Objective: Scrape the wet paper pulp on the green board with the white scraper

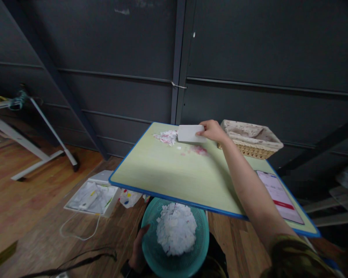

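Holding, right hand (211,130): one white card (188,133), plain and stiff-looking, its right end pinched between our thumb and fingers, over the far part of the table (168,170). Whether its lower edge touches the table, we cannot tell. Item, just beside the card, on the table's far left part: one heap of paper scraps (167,136), white with pink among them. Item, nearer the table's middle: one thin scatter of pinkish bits (199,150). Holding, left hand (139,247): one teal basin (203,231), below the table's near edge, our thumb at its left rim; the other fingers are mostly hidden, so we cannot tell how firmly they close. Contents of same: one mound of white shredded paper (178,229). Item, on the table's far right corner: one wicker basket (252,151), cloth-lined. Item, along the table's right edge: one phone (278,197), screen lit. Item, on the floor left of the table: one open white box (111,200). Handling notes, by our judgement: we do best with the card's long edge level and low against the table, strokes slow and short lest light scraps fly, and the basin steady, close under the table's near edge.
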Demonstrator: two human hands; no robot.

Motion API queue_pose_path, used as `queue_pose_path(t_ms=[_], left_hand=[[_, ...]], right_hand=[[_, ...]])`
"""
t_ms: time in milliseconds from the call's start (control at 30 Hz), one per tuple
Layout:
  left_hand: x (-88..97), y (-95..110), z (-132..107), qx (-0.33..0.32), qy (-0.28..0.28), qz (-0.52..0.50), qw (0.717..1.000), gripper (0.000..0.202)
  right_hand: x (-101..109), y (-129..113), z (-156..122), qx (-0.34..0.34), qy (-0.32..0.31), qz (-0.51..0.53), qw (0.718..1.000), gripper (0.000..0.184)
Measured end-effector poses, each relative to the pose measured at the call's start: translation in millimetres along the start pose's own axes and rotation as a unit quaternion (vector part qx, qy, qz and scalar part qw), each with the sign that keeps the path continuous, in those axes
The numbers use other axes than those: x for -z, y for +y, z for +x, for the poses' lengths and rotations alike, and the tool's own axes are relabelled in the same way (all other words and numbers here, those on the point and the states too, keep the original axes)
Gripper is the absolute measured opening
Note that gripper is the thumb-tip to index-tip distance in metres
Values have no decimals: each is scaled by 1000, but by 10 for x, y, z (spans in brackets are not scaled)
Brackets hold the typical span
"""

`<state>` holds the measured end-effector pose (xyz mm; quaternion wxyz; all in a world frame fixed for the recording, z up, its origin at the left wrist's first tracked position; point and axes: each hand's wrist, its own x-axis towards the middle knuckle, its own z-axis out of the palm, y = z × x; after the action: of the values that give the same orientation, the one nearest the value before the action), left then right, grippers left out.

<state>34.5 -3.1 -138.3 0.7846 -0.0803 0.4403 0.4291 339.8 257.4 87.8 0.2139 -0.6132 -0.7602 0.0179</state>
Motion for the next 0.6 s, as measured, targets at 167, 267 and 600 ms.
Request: queue_pose_path(t_ms=[167, 267, 600], left_hand=[[-49, 27, -57, -14, 42, 22, 999, 54], [-83, 44, -97, -39, 65, 40, 996, 52], [-35, 18, -31, 0, 26, 0, 1000, 62]], right_hand=[[25, 85, -12, -53, 92, -60, 992, 33], [-35, 93, -13, -61, 82, -76, 992, 37], [-192, 5, -9, -45, 52, -69, 995, 34]])
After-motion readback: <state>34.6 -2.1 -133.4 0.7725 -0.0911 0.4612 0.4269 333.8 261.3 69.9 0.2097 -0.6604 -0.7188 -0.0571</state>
